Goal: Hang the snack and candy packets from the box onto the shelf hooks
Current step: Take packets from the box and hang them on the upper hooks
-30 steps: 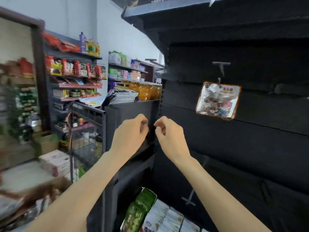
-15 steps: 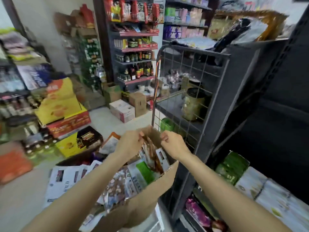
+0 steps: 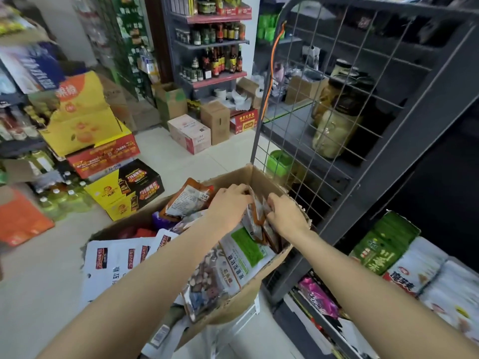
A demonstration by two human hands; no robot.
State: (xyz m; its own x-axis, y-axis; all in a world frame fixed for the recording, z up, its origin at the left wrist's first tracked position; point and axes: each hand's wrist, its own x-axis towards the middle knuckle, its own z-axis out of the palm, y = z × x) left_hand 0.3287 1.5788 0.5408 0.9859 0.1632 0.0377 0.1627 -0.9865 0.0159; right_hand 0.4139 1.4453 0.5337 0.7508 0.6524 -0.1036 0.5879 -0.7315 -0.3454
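An open cardboard box [image 3: 234,176] stands low in front of me, full of snack and candy packets. A packet of mixed candy with a green label [image 3: 233,265] lies on top near its front. At the box's far right corner, several orange-edged packets [image 3: 255,221] stand upright. My left hand [image 3: 228,207] curls its fingers over the top edge of one of them. My right hand [image 3: 285,215] grips the same bunch from the right side. Another orange packet [image 3: 188,199] leans at the back left. No shelf hook is in view.
A wire grid rack [image 3: 324,73] with a large jar [image 3: 334,130] rises just behind the box. The dark shelf unit [image 3: 414,141] stands at the right, with green and white packets [image 3: 383,242] on its low shelf. Cartons [image 3: 124,193] crowd the floor at left.
My view swung down and left from the dark hook panel to the box. Both hands came down from chest height into the box and took hold of the upright packets.
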